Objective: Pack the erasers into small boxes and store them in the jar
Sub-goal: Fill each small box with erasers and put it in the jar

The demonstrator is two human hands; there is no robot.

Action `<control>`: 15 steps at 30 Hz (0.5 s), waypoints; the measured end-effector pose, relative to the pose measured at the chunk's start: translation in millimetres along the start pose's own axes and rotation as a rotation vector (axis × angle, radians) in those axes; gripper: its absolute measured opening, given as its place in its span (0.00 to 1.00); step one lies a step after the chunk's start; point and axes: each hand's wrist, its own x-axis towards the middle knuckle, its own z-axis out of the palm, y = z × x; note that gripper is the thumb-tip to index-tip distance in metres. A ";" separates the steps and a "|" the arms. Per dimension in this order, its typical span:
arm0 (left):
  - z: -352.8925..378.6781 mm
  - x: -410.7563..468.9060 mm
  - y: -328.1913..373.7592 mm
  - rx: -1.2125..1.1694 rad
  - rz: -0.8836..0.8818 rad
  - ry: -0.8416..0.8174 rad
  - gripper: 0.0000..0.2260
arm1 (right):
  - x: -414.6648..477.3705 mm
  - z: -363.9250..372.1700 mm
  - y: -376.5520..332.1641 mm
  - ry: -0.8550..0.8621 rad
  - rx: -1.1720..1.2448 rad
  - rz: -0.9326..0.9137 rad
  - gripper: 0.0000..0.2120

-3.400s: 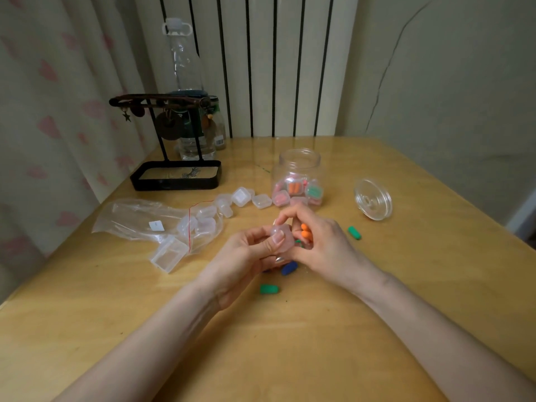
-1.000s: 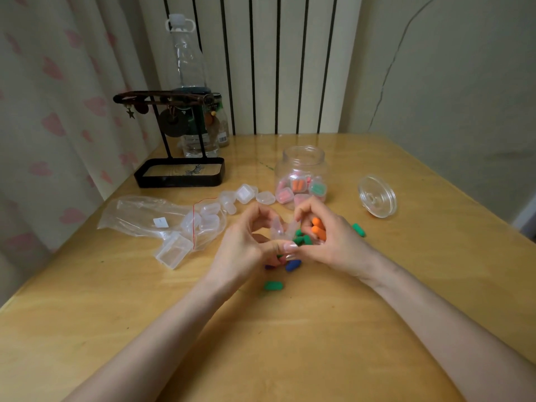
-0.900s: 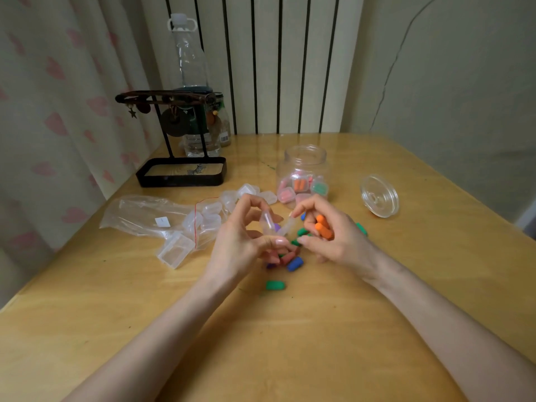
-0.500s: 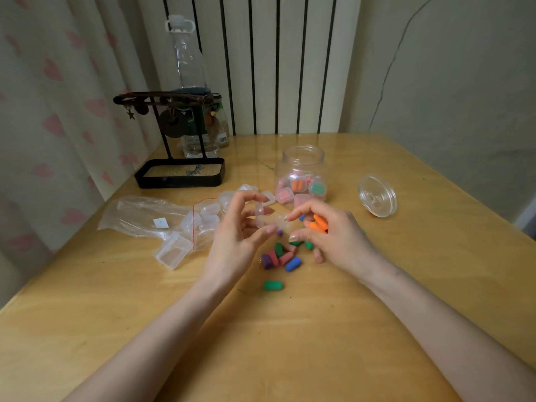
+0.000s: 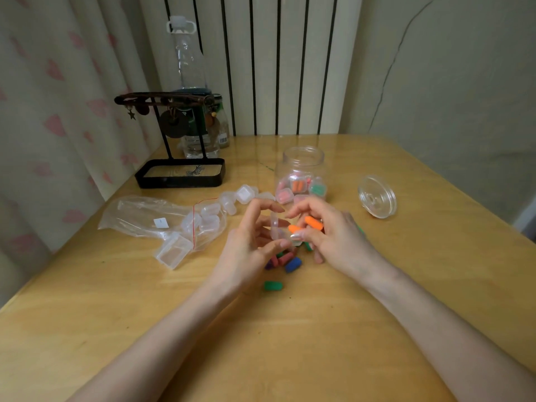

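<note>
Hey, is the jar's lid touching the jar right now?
Apart. The head view shows bare tabletop between the jar and the lid lying to its right.

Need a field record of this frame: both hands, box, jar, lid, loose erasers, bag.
left hand: fingers pinch small clear box
right hand: holds two orange erasers beside that box
jar: upright, open, filled boxes inside
lid: lying apart, right of jar
loose erasers: clustered beneath the hands
green eraser: alone, nearest the person
bag: left of hands, empty boxes at its mouth
</note>
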 end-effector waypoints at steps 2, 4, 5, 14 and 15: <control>0.7 0.5 0.1 -0.048 -0.013 -0.009 0.20 | -0.6 0.0 0.2 0.022 -0.030 -0.025 0.14; 0.6 1.2 -0.1 -0.093 -0.018 -0.009 0.19 | -1.3 0.1 2.0 0.026 -0.050 -0.074 0.13; 0.3 1.5 0.0 -0.115 -0.022 -0.005 0.19 | -1.7 0.4 2.0 0.033 -0.053 -0.102 0.12; 0.9 2.4 6.6 -0.290 0.012 0.073 0.20 | -1.6 7.4 8.1 0.168 0.196 -0.136 0.05; 0.8 2.1 6.7 -0.322 0.005 0.083 0.20 | -0.7 8.2 8.6 0.160 0.224 -0.130 0.05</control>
